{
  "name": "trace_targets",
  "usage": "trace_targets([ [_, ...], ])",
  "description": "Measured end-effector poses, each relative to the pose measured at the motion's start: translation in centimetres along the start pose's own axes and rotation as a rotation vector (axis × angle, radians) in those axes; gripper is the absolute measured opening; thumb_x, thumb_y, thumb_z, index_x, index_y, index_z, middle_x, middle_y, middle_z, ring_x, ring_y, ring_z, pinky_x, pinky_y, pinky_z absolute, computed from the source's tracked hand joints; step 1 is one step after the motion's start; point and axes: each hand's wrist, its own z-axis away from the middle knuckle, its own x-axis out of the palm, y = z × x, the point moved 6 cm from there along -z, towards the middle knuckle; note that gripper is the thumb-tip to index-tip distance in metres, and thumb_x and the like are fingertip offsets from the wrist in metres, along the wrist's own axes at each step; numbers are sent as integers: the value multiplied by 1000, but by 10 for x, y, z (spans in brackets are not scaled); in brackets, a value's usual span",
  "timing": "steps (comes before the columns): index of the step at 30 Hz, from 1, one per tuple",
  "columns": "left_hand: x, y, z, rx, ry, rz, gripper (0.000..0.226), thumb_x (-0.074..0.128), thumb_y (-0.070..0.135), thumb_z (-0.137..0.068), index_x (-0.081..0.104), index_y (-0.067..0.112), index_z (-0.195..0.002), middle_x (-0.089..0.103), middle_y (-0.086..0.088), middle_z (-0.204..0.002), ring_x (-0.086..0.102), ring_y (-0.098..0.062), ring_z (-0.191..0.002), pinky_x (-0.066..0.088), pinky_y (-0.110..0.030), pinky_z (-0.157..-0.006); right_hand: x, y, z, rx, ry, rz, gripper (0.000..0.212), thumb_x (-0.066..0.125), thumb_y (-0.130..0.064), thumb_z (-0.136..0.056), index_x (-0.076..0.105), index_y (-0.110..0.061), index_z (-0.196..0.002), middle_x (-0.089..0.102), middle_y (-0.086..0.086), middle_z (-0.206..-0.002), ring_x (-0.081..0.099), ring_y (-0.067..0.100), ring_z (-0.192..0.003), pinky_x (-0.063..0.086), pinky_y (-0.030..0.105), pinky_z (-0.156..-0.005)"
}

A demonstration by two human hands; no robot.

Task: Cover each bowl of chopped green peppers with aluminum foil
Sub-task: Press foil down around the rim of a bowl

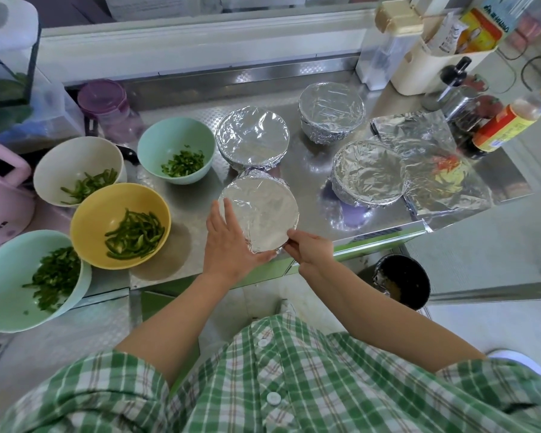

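A foil-covered bowl (263, 210) sits near the counter's front edge. My left hand (228, 242) lies flat against its left side, fingers straight on the foil. My right hand (310, 248) pinches the foil at the near rim. Three more foil-covered bowls stand behind: one (252, 140) just beyond, one (331, 109) at the back, one (369, 173) to the right. Several uncovered bowls of chopped green peppers stand at the left: a mint one (175, 150), a white one (75, 168), a yellow one (119, 225) and a large mint one (28, 276).
A loose foil sheet (434, 170) lies on the steel counter (313, 170) at the right. Sauce bottles (509, 120) and a cream holder (434, 60) crowd the back right. A purple-lidded jar (107, 104) and pink appliance (3, 195) stand at the left. A dark bin (400, 282) sits below the edge.
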Motion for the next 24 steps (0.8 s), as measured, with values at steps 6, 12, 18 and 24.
trace_targets([
  [6,-2,0,0,-6,-2,14,150,75,78,-57,-11,1,-153,-3,-24,-160,2,-38,-149,12,-43,-121,-5,2,7,41,-7,-52,9,73,4,-81,66,4,-75,71,17,-78,71,25,-72,58,34,-84],
  [12,-5,1,0,-3,-11,29,149,77,75,-57,-10,3,-154,-4,-23,-160,1,-37,-149,11,-43,-121,0,3,15,60,-10,-47,13,70,7,-82,64,2,-73,67,11,-68,67,17,-59,59,23,-62],
  [18,-14,-11,-10,154,-166,-58,138,79,67,-63,-5,10,-156,-20,-19,-162,-16,-31,-151,-2,-42,-121,-13,-21,3,-92,-139,169,34,61,-1,-92,53,1,-125,61,15,-106,66,20,-77,56,27,-68],
  [24,-25,-31,-1,214,-130,26,114,69,56,-67,14,12,-156,-13,-13,-164,-10,-27,-152,7,-46,-123,13,-37,6,-411,-220,458,25,59,-10,-94,68,-11,-117,71,-3,-90,62,14,-77,56,38,-83],
])
